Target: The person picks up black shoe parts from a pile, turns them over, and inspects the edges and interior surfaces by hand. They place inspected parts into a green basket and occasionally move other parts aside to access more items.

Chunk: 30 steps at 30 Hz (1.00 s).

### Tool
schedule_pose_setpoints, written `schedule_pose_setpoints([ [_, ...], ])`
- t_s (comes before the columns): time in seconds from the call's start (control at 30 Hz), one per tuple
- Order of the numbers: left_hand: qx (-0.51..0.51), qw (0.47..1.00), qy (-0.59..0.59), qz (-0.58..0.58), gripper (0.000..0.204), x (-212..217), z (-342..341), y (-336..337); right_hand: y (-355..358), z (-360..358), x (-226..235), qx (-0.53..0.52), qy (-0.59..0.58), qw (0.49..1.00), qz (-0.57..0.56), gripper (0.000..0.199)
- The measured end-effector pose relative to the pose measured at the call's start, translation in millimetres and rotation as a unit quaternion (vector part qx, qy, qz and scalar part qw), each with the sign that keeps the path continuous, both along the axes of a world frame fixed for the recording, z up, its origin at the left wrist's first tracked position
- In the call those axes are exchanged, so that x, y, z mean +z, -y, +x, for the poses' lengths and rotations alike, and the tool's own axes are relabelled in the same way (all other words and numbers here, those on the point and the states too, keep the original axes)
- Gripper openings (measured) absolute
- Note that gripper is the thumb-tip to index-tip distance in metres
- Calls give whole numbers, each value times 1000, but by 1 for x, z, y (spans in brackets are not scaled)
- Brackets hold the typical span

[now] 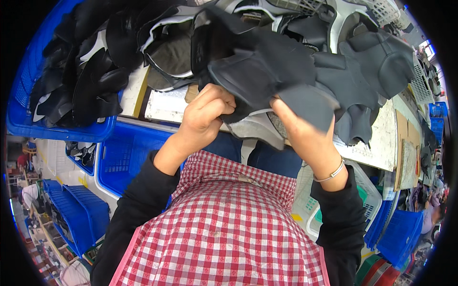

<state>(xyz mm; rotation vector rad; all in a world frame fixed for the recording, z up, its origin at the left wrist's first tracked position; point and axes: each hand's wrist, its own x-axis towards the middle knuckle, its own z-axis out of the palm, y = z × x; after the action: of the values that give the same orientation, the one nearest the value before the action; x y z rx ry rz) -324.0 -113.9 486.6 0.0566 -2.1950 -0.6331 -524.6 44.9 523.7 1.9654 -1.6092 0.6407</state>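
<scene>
A black shoe upper [253, 71] with a smooth outer face hangs between my hands above the table edge. My left hand [207, 112] is closed, its fingers pinching the lower left edge of the upper. My right hand [307, 128] grips the lower right side, thumb in front; a flap of the upper, smeared by motion, hides most of its fingers. Just below the upper a grey lining edge [260, 129] shows. More black uppers [360, 71] lie at the right on the table, and one with a brown lining [171, 52] lies at the left.
A blue basket [62, 125] heaped with black uppers stands at the left. Under the worktable [377, 153] is a blue bin [131, 150]; a white basket [369, 186] sits below at the right. White perforated baskets [381, 10] line the far side.
</scene>
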Motion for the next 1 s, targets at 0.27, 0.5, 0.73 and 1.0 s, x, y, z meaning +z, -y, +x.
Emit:
schedule_pose_setpoints([
  [0.27,-13,992,57,108,55,-16,17,-13,15,21,-1,33,33,997,64,22],
  [0.5,65,994,76,36,38,-13,30,-28,3,59,-6,-33,-16,981,190,23],
  [0.73,28,994,108,-8,39,-12,23,-40,11,58,-8,-44,-22,967,250,13],
  [1.0,23,996,90,-16,46,-25,44,-33,-3,43,-27,63,-12,990,126,20],
])
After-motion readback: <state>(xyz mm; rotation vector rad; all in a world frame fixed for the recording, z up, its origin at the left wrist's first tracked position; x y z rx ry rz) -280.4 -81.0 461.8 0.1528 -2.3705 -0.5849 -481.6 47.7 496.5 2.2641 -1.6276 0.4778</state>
